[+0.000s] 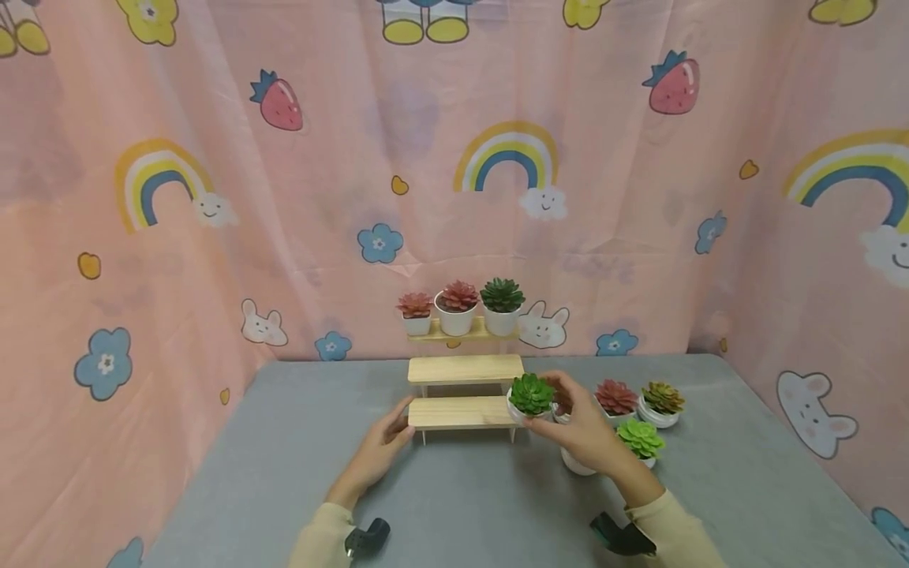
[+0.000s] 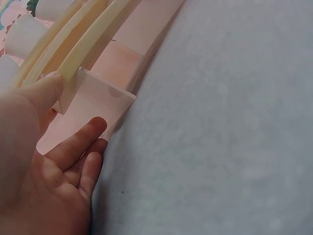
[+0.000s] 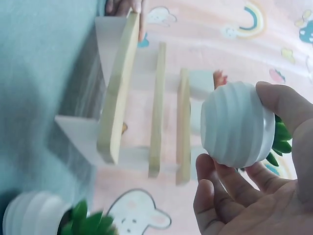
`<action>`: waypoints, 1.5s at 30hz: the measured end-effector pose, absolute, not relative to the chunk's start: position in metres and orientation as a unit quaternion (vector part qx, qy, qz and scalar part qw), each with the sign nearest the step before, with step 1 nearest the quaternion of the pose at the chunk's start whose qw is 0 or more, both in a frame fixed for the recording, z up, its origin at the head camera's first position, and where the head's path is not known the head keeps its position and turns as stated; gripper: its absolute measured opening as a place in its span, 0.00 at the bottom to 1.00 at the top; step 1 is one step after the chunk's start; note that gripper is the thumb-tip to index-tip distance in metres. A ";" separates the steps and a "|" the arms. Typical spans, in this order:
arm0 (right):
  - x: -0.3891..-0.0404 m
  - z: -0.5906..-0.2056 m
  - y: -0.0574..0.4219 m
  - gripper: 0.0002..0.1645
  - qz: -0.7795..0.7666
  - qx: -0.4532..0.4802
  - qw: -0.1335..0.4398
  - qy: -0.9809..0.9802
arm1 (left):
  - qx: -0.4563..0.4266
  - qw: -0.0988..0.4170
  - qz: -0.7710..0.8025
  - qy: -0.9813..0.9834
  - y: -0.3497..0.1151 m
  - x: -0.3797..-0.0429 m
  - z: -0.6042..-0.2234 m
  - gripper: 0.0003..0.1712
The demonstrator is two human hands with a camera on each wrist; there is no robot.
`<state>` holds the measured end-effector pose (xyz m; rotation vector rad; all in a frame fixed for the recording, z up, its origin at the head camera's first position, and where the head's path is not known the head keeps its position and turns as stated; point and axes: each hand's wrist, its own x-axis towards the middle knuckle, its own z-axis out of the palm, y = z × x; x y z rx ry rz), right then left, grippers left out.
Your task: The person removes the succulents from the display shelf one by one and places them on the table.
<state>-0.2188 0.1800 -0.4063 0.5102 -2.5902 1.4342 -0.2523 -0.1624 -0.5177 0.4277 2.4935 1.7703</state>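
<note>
A three-tier wooden plant stand (image 1: 465, 412) with see-through side panels stands on the table. My left hand (image 1: 383, 443) holds the left end of its lowest plank, thumb at the front corner and a finger behind. In the left wrist view the other fingers (image 2: 80, 147) lie beside the side panel. My right hand (image 1: 581, 422) grips a potted green succulent (image 1: 532, 394) by its white ribbed pot (image 3: 238, 125), just off the right end of the lowest plank. Two reddish succulents (image 1: 458, 304) and a dark green one (image 1: 502, 304) stand on the top tier.
Right of the stand are more potted succulents: a reddish one (image 1: 616, 398), a yellow-brown one (image 1: 661, 402) and a bright green one (image 1: 641, 439). Other pots are partly hidden behind my right hand. A pink patterned curtain (image 1: 319, 205) hangs behind the grey table (image 1: 284, 442).
</note>
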 end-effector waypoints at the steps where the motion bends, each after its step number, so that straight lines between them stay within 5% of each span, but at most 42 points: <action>1: -0.218 -0.408 0.183 0.36 0.476 0.166 0.068 -0.861 | 0.138 0.026 0.572 0.808 -0.163 -0.252 -0.518 0.36; 21: -0.209 -0.414 0.264 0.40 0.417 0.126 0.077 -0.897 | 0.143 0.031 0.574 0.806 -0.162 -0.255 -0.520 0.37; 45: -0.216 -0.416 0.354 0.47 0.385 0.061 0.003 -0.921 | 0.136 0.040 0.575 0.806 -0.163 -0.251 -0.516 0.37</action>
